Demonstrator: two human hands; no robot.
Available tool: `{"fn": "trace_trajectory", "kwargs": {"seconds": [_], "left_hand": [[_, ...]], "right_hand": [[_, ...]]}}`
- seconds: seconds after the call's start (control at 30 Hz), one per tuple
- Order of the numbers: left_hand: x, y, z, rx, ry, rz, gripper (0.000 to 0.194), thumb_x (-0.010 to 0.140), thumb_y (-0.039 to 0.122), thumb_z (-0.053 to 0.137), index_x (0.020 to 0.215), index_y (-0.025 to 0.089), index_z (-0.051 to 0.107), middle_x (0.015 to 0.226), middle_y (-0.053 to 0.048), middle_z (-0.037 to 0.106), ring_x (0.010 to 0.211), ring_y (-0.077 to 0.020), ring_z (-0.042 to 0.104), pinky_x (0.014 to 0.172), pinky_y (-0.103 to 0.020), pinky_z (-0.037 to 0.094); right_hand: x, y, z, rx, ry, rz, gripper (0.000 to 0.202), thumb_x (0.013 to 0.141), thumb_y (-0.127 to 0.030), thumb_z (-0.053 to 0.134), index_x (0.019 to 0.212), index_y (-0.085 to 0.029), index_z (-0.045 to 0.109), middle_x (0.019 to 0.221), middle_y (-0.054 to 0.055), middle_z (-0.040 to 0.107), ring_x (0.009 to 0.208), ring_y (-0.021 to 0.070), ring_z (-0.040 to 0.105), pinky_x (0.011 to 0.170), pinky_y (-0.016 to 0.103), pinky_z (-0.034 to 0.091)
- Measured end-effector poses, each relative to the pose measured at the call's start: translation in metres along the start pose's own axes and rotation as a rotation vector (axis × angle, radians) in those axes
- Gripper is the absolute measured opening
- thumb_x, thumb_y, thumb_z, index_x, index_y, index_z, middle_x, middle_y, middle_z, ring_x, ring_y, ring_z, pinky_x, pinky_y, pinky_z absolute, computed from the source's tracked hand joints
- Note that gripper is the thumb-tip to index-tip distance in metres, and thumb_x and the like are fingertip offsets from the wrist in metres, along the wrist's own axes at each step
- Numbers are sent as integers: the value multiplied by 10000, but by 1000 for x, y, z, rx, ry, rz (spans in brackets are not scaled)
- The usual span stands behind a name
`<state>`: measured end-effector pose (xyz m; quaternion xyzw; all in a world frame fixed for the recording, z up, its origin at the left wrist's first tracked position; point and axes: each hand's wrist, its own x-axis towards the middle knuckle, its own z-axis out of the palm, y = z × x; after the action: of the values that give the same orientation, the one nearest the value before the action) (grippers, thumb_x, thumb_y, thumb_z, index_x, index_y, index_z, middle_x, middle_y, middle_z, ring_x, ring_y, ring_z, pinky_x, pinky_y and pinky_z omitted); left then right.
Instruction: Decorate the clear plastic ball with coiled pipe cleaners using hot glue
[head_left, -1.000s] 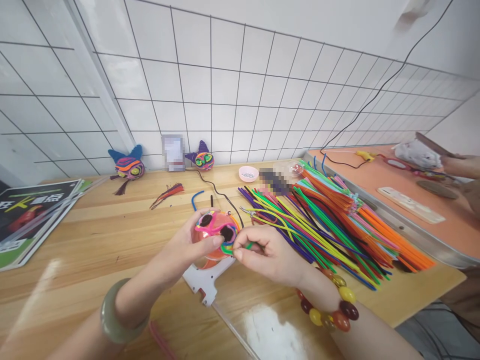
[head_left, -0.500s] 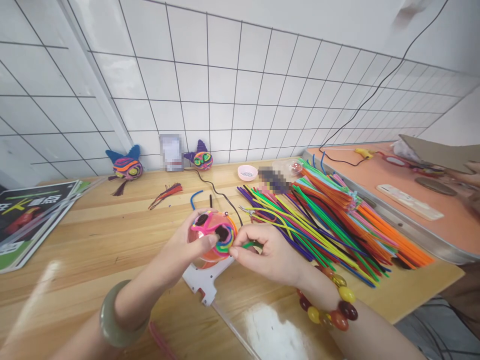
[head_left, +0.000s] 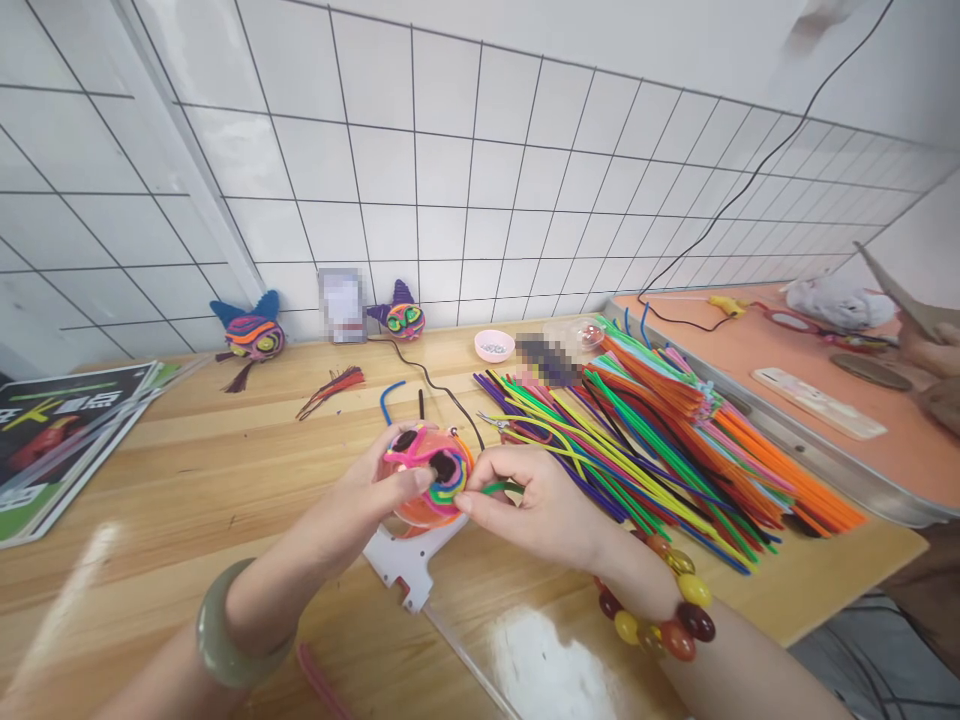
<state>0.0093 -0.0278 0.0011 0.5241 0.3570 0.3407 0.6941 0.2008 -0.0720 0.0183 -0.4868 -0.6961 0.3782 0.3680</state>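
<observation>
My left hand (head_left: 379, 487) holds a round, colourful craft piece (head_left: 420, 450) from its left side, with the thumb on its front near a black round patch. Pink, blue, yellow and orange strands curl over the piece. At its right edge, my right hand (head_left: 525, 505) pinches a green pipe cleaner (head_left: 499, 488), whose end meets the coloured rings. Beneath both hands lies a white plastic part (head_left: 409, 570) on the wooden table (head_left: 225, 480).
Many coloured pipe cleaners (head_left: 645, 450) spread to the right, with scissors (head_left: 499, 421) at their left edge. Behind are a pink bowl (head_left: 494, 347) and two finished cat-like faces (head_left: 255, 335). Magazines (head_left: 67, 430) lie at left. Another person's hand (head_left: 930, 350) shows at far right.
My hands and the craft piece have hardly moved. At the far right, the other person's hand has shifted a flat board, now tilted more upright, showing more of a white bundle.
</observation>
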Motion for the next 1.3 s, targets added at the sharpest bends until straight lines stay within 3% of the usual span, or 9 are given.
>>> {"fn": "trace_trajectory", "kwargs": {"seconds": [0.17, 0.3, 0.43, 0.63, 0.9, 1.3], "left_hand": [[-1, 0, 0, -108, -42, -50, 432, 739, 421, 716, 1099, 218, 591, 1050, -76, 680, 895, -241, 645, 791, -348, 486], [0, -4, -2, -150, -99, -4, 475, 749, 518, 678, 1118, 236, 582, 1058, -73, 661, 895, -238, 638, 760, -346, 502], [1, -6, -3, -75, -62, 17, 538, 670, 489, 763, 1097, 220, 576, 1049, -73, 654, 965, -246, 612, 830, -336, 470], [2, -5, -1, -32, -52, 17, 596, 613, 418, 819, 1112, 231, 551, 1019, -62, 657, 930, -249, 617, 788, -337, 470], [4, -11, 0, -148, -54, 18, 499, 742, 580, 651, 1084, 222, 590, 1028, -70, 656, 931, -246, 626, 821, -371, 491], [3, -8, 0, -101, -24, 21, 523, 722, 538, 697, 1103, 194, 596, 1065, -94, 661, 933, -239, 620, 827, -356, 487]], "right_hand": [[0, 1, -1, -49, 12, 7, 152, 764, -233, 618, 634, -173, 567, 615, -13, 556, 557, 100, 465, 474, 196, 350], [0, 2, -1, -64, 14, 9, 151, 760, -237, 624, 638, -173, 564, 622, -14, 564, 557, 100, 467, 483, 199, 351], [-1, 4, -1, -75, 2, -8, 152, 771, -230, 618, 640, -174, 564, 618, -19, 557, 562, 100, 465, 495, 202, 355], [-1, 4, -1, -58, -15, -15, 129, 769, -192, 614, 646, -172, 582, 611, -25, 566, 562, 99, 478, 507, 201, 374], [-1, 4, -2, -45, -23, 10, 118, 783, -213, 615, 672, -173, 598, 658, -14, 617, 599, 108, 528, 546, 210, 405], [-1, 5, -1, -61, -44, 11, 114, 792, -220, 605, 689, -172, 602, 650, -29, 610, 567, 92, 490, 524, 199, 367]]}}
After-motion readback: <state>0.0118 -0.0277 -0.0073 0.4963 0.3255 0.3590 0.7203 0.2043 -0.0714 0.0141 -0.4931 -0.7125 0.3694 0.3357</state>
